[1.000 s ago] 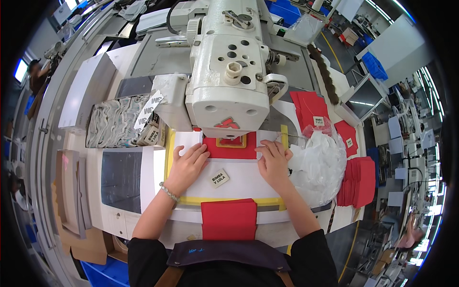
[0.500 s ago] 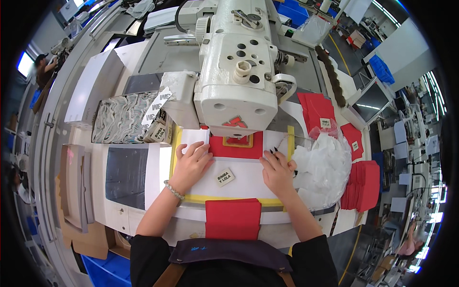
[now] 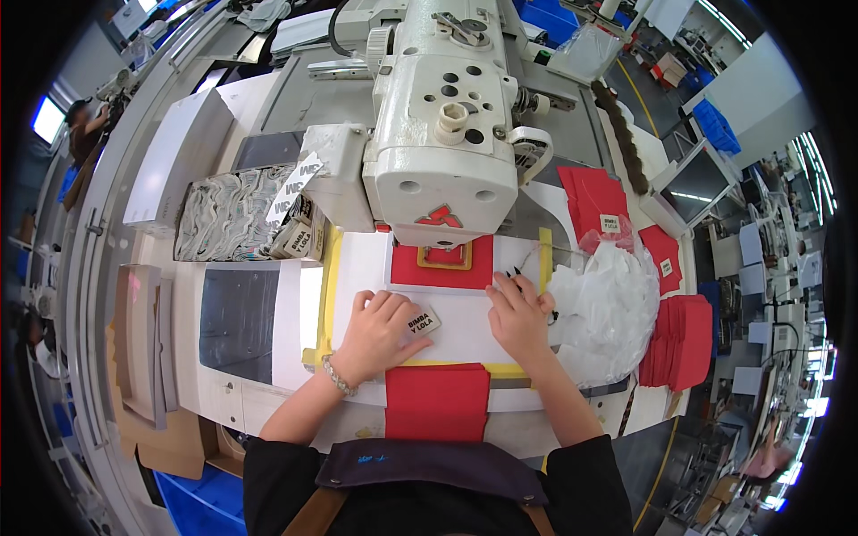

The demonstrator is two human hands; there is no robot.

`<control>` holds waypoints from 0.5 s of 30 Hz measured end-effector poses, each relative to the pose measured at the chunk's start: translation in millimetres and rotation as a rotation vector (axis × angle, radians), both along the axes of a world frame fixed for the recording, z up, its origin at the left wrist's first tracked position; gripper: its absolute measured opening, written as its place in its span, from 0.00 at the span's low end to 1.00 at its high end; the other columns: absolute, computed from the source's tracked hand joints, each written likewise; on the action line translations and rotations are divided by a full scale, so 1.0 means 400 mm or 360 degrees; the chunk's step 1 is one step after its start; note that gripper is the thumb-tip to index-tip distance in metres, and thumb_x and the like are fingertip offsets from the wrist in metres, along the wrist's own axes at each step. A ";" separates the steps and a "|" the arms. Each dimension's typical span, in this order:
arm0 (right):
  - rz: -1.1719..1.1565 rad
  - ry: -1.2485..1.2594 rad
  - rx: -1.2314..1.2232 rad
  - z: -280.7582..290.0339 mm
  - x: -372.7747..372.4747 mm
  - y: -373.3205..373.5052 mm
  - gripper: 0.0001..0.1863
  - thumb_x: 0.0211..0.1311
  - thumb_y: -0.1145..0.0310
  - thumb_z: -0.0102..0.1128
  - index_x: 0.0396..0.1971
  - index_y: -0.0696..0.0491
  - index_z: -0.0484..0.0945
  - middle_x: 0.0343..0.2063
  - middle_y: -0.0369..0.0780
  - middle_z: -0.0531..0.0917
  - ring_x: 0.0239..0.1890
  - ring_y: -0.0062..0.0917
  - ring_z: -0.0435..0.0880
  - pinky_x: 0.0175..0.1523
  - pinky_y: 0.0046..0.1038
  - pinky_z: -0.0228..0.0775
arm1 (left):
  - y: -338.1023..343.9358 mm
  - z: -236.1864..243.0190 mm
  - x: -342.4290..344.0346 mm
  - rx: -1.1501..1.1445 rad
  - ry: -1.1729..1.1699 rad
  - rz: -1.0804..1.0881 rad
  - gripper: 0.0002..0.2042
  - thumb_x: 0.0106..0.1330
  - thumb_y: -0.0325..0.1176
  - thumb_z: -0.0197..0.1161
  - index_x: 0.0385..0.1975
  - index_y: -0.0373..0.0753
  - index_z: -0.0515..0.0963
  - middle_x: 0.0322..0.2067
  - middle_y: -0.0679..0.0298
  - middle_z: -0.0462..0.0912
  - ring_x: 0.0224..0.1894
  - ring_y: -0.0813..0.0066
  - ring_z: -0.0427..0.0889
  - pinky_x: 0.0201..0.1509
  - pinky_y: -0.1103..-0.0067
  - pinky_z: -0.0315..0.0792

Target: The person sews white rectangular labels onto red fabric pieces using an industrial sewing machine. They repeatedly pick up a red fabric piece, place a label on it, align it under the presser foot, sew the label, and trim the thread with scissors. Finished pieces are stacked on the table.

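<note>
My left hand [image 3: 380,332] is at the left edge of a small cream label [image 3: 424,321] with dark print, which lies on the white sheet [image 3: 357,259]. Its thumb is spread below the label and its fingers are above, partly covering that edge. My right hand [image 3: 520,320] rests at the sheet's right side with curled fingers around a small dark pointed tool [image 3: 517,272], mostly hidden in the palm. Ahead, a red piece [image 3: 447,280] lies under the head of the white sewing machine [image 3: 442,188], with a yellow-edged frame [image 3: 444,257] on it.
Close to my body lies a red stack [image 3: 436,402]. At the right are a heap of white scraps [image 3: 603,313] and red piles [image 3: 684,339]. On the left stand a box of folded labels [image 3: 237,219], a white box [image 3: 179,161] and an open cardboard tray [image 3: 143,344].
My left hand has come off the white edge beside the red piece and moved back toward me to the label. My right hand has hardly moved.
</note>
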State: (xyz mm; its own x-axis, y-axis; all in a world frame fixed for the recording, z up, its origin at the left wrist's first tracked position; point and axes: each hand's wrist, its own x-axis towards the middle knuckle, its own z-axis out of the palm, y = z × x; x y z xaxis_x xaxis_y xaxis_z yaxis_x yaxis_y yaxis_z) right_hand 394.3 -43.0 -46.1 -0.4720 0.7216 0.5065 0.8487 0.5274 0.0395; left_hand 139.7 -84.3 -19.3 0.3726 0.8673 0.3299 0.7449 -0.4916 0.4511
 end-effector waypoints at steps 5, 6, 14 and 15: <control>0.0212 0.0217 -0.0387 0.028 -0.033 -0.010 0.15 0.48 0.69 0.66 0.40 0.45 0.81 0.50 0.30 0.79 0.50 0.21 0.75 0.50 0.34 0.51 | -0.024 -0.047 0.023 0.0197 0.0171 -0.0085 0.12 0.51 0.35 0.70 0.32 0.39 0.77 0.33 0.66 0.77 0.36 0.69 0.75 0.42 0.73 0.68; 0.0313 0.0266 -0.0536 0.041 -0.041 -0.010 0.16 0.48 0.68 0.66 0.41 0.45 0.81 0.51 0.31 0.78 0.50 0.21 0.74 0.50 0.34 0.52 | -0.027 -0.058 0.024 0.0238 0.0227 -0.0076 0.11 0.51 0.34 0.70 0.32 0.39 0.78 0.34 0.66 0.78 0.36 0.70 0.76 0.42 0.73 0.68; 0.0791 0.0276 -0.0966 0.037 -0.084 0.024 0.20 0.50 0.65 0.69 0.46 0.43 0.79 0.52 0.32 0.76 0.49 0.22 0.75 0.52 0.34 0.54 | -0.018 -0.045 0.019 0.0151 0.0085 -0.0097 0.10 0.51 0.31 0.69 0.33 0.39 0.78 0.33 0.64 0.82 0.34 0.70 0.80 0.41 0.73 0.71; 0.0840 0.0251 -0.0881 0.031 -0.086 0.031 0.18 0.51 0.66 0.69 0.44 0.44 0.79 0.50 0.32 0.77 0.48 0.22 0.75 0.51 0.33 0.56 | -0.018 -0.040 0.020 0.0140 0.0074 -0.0098 0.11 0.51 0.31 0.69 0.34 0.39 0.78 0.33 0.64 0.82 0.34 0.70 0.80 0.41 0.73 0.71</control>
State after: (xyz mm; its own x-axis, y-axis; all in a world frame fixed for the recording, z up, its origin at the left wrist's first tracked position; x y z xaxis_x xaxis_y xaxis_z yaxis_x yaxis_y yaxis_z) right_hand 359.9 -30.8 -33.7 -0.7755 0.5887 0.2283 0.4534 0.7708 -0.4475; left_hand 147.6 -91.5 -35.1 0.4411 0.8108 0.3848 0.7312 -0.5733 0.3696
